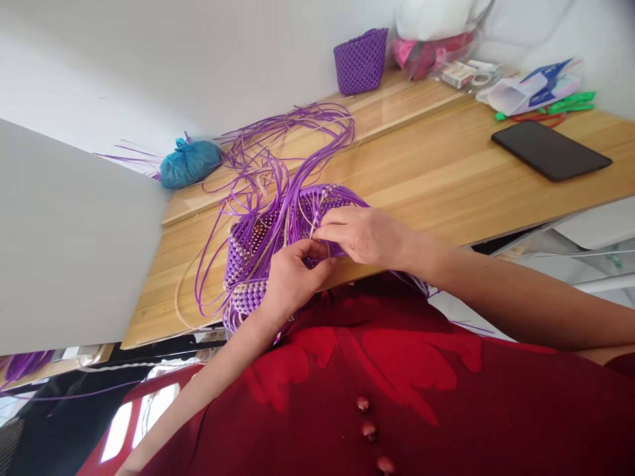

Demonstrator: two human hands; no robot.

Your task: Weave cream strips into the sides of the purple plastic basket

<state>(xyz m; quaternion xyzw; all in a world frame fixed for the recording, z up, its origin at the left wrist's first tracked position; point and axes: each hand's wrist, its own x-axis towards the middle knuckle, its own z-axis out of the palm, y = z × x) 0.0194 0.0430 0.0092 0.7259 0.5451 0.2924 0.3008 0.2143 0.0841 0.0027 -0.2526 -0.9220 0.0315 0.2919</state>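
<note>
Left hand [292, 274], frame centre: fingers pinched on purple strips [278, 198] of half-woven basket [248, 264] at table [446, 192] near edge. Right hand [364, 235] just beside, pinching cream strip. Risks: loose strands tangling, weave slackening if pinch slips, basket sliding off edge.

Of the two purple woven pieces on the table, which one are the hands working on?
The unfinished purple weave at the table's near edge, loose strands trailing from it; both hands are on it. The finished purple basket stands untouched at the far side.

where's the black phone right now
In the head view the black phone lies flat on the wooden table at far right, just below the green clips.
</note>
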